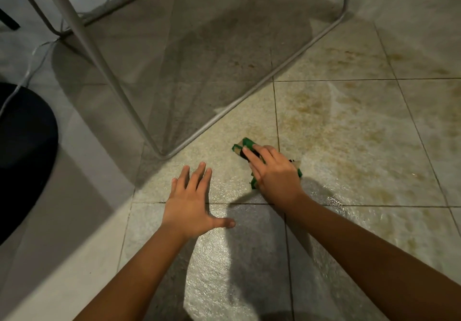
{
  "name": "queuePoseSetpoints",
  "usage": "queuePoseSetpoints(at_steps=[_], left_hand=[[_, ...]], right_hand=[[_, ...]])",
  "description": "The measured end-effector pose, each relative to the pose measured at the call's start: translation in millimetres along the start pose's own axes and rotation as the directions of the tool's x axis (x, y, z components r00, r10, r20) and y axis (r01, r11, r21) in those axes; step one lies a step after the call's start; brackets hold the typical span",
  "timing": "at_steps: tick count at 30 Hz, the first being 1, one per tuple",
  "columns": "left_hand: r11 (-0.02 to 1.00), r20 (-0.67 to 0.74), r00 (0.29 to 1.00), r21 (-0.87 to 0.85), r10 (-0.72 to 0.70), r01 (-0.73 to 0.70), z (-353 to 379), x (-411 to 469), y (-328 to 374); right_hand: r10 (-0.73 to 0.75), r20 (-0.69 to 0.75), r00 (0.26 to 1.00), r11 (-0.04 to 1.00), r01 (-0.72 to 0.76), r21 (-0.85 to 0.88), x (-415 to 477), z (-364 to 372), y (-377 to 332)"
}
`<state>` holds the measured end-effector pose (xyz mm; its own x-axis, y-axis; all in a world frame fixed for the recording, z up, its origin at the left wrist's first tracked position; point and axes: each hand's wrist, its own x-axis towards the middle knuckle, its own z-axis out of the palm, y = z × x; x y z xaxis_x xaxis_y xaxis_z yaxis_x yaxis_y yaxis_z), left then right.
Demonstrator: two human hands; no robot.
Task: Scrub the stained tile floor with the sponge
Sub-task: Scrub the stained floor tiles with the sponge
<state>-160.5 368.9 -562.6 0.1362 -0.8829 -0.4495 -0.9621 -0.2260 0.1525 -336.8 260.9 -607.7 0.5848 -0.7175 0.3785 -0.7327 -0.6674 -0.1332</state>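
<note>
Right hand (273, 171) grips the green sponge (243, 146) on the tile floor (349, 133); left hand (190, 199) lies flat, bracing. Best to press firmly across brown stains (311, 106).

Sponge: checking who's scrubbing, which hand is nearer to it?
Right. The right hand grips the sponge from above; the left hand lies flat on the tile floor to its left, not touching it.

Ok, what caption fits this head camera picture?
Right hand holds a green sponge on the stained tile floor; left hand spread beside it.
</note>
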Motion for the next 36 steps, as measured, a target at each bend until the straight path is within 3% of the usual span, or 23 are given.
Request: queuePoseSetpoints(at_steps=[4, 9, 11, 15, 19, 24, 28, 30, 32, 36], left_hand=[[1.0, 0.002, 1.0, 0.0, -0.008, 0.008, -2, -1, 2], [1.0, -0.024, 1.0, 0.007, -0.004, 0.004, 2, 0, 0], [1.0, -0.025, 1.0, 0.011, -0.003, 0.003, 3, 0, 0], [1.0, -0.003, 1.0, 0.024, -0.002, 0.002, 0, -1, 0], [0.999, 0.033, 0.999, 0.034, 0.014, -0.015, -8, -1, 1], [0.998, -0.088, 0.995, 0.041, 0.054, -0.05, -19, 13, 0], [0.999, -0.065, 0.996, -0.004, 0.054, -0.054, -24, 30, 3], [0.997, -0.04, 0.997, 0.039, 0.064, -0.063, -27, 37, 7], [0.996, 0.012, 0.998, 0.067, 0.058, -0.059, -31, 44, 8], [0.998, 0.045, 0.998, 0.047, 0.049, -0.051, -36, 47, 8]], right_hand=[[0.114, 0.024, 0.993, 0.993, -0.115, 0.013, -11, -9, 1], [-0.084, 0.079, 0.993, 0.993, 0.078, 0.086, -6, -1, -26], [-0.096, 0.053, 0.994, 0.988, 0.089, 0.123, 9, 12, -31], [-0.012, 0.115, 0.993, 0.997, 0.004, 0.071, 38, 17, -20], [0.092, 0.045, 0.995, 0.996, -0.092, 0.004, 26, 8, 0], [0.111, -0.03, 0.993, 0.993, -0.112, -0.023, -2, 3, -2], [-0.027, 0.024, 0.999, 1.0, 0.027, 0.009, -3, 8, -24], [-0.056, -0.026, 0.998, 0.996, 0.058, 0.073, 7, 19, -25], [-0.026, -0.038, 0.999, 0.997, 0.029, 0.07, 26, 25, -21], [0.089, 0.072, 0.993, 0.996, -0.086, -0.035, 56, 25, 0]])
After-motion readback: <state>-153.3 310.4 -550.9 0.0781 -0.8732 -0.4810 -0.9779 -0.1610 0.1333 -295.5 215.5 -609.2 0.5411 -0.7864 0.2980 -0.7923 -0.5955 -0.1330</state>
